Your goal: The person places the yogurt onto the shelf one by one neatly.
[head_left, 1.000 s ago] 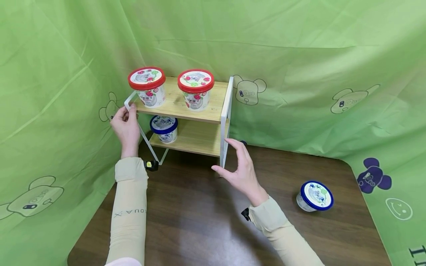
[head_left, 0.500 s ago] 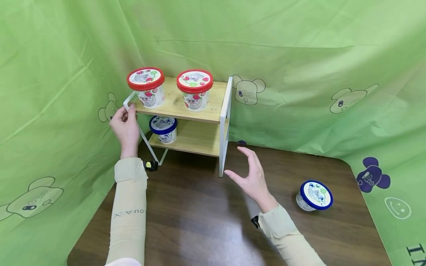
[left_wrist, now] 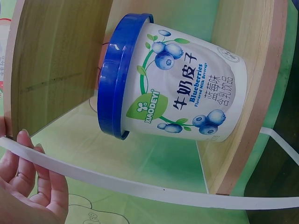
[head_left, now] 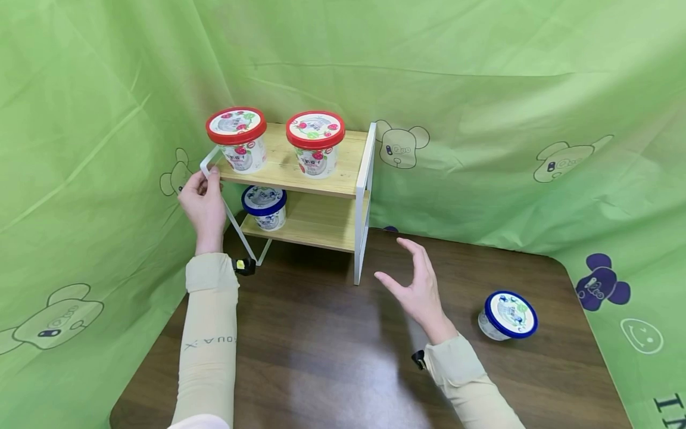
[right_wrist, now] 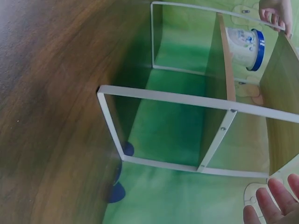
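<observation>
At the upper left of the head view, my left hand (head_left: 203,202) holds the white metal frame of a two-tier shelf rack (head_left: 300,186) by its front left corner. Its fingers (left_wrist: 44,186) curl behind the white bar in the left wrist view. My right hand (head_left: 415,289) is held over the table to the right of the rack, thumb and fingers spread apart with nothing between them. Two red-lidded tubs (head_left: 316,146) stand on the upper tier. A blue-lidded blueberry milk tub (left_wrist: 182,88) stands on the lower tier at the left.
Another blue-lidded tub (head_left: 506,316) stands on the brown wooden table (head_left: 321,345), to the right of my right hand. Green printed cloth (head_left: 482,119) hangs behind the rack and along both sides.
My right hand has moved right, away from the rack's right side, its fingers still spread. The left hand stays at the rack's corner, and the tubs have not moved.
</observation>
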A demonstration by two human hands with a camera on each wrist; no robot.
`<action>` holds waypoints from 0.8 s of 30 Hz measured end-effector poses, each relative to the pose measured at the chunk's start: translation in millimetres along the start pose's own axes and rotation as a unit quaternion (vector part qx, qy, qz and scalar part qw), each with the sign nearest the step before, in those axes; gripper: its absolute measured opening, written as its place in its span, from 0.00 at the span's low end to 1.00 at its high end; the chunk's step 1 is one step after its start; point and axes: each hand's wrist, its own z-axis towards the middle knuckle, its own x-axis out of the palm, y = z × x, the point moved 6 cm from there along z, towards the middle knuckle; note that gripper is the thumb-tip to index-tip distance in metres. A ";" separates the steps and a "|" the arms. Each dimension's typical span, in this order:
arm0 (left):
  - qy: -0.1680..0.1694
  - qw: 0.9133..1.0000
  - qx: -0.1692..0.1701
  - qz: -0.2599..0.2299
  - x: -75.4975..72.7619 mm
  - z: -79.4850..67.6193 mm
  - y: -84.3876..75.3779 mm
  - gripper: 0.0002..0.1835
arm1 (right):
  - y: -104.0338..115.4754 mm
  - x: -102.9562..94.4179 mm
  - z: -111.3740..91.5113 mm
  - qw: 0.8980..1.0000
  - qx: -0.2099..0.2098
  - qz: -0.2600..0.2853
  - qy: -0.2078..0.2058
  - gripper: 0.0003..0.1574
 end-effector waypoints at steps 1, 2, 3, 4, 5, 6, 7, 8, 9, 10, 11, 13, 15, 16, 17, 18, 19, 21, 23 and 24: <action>0.000 1.000 0.000 0.000 0.2 -0.2 -0.2 0.10 | -1.0 -1.2 -0.5 1.000 0.003 0.000 -0.001 0.50; 0.000 1.000 0.001 -0.001 0.2 -0.3 -0.2 0.10 | -2.1 -2.4 -1.2 1.000 0.006 -0.002 -0.003 0.50; 0.000 1.000 -0.001 -0.004 0.3 -0.4 -0.3 0.10 | -3.2 -3.7 -1.9 1.000 0.008 -0.003 -0.004 0.50; 0.000 1.000 -0.002 -0.006 0.4 -0.5 -0.4 0.10 | -4.1 -5.1 -2.5 1.000 0.010 -0.004 -0.006 0.50; 0.000 1.000 -0.001 -0.005 0.4 -0.7 -0.7 0.10 | -5.2 -6.5 -3.3 1.000 0.014 -0.005 -0.006 0.50; 0.000 1.000 -0.001 -0.005 0.5 -1.0 -1.0 0.10 | -6.1 -8.1 -4.0 1.000 0.017 -0.007 -0.008 0.50; 0.000 1.000 -0.001 -0.005 0.5 -1.2 -1.2 0.10 | -7.2 -9.7 -4.7 1.000 0.020 -0.009 -0.009 0.49; 0.000 1.000 -0.001 -0.006 0.5 -1.3 -1.3 0.10 | -8.4 -11.3 -5.3 1.000 0.022 -0.011 -0.011 0.49; 0.000 1.000 -0.001 -0.005 0.4 -1.5 -1.4 0.10 | -9.8 -12.9 -6.0 1.000 0.025 -0.013 -0.012 0.49; 0.000 1.000 0.001 -0.003 0.5 -1.7 -1.5 0.11 | -11.0 -14.6 -6.6 0.999 0.026 -0.016 -0.013 0.49; 0.000 1.000 0.004 -0.001 0.5 -1.9 -1.7 0.11 | -12.5 -16.4 -7.1 0.999 0.027 -0.018 -0.015 0.49; 0.000 1.000 0.007 0.001 0.7 -2.0 -1.9 0.11 | -15.4 -20.2 -8.3 0.999 0.028 -0.021 -0.021 0.49; 0.001 1.000 0.012 0.005 1.1 -2.1 -2.4 0.11 | -18.2 -24.2 -9.4 0.999 0.029 -0.025 -0.029 0.49; 0.001 1.000 0.013 0.006 1.3 -2.1 -2.7 0.11 | -19.7 -26.3 -10.0 0.999 0.030 -0.026 -0.033 0.49; 0.001 1.000 0.014 0.005 1.6 -2.1 -2.8 0.11 | -21.1 -28.3 -10.7 0.998 0.032 -0.028 -0.037 0.49; 0.001 1.000 0.012 0.005 1.6 -2.0 -2.7 0.11 | -22.4 -29.9 -11.3 0.998 0.035 -0.029 -0.040 0.49; 0.001 1.000 0.012 0.004 1.6 -2.0 -2.7 0.11 | -23.7 -31.5 -11.9 0.998 0.037 -0.030 -0.043 0.49; -0.002 1.000 0.007 0.001 1.4 -1.9 -2.1 0.10 | -26.0 -34.0 -13.0 0.998 0.043 -0.030 -0.046 0.49; -0.003 1.000 0.005 -0.002 1.2 -1.9 -1.7 0.10 | -27.6 -35.9 -13.9 0.997 0.048 -0.030 -0.049 0.48; -0.004 1.000 0.004 -0.003 1.3 -1.9 -1.6 0.10 | -28.5 -36.8 -14.2 0.997 0.050 -0.031 -0.050 0.48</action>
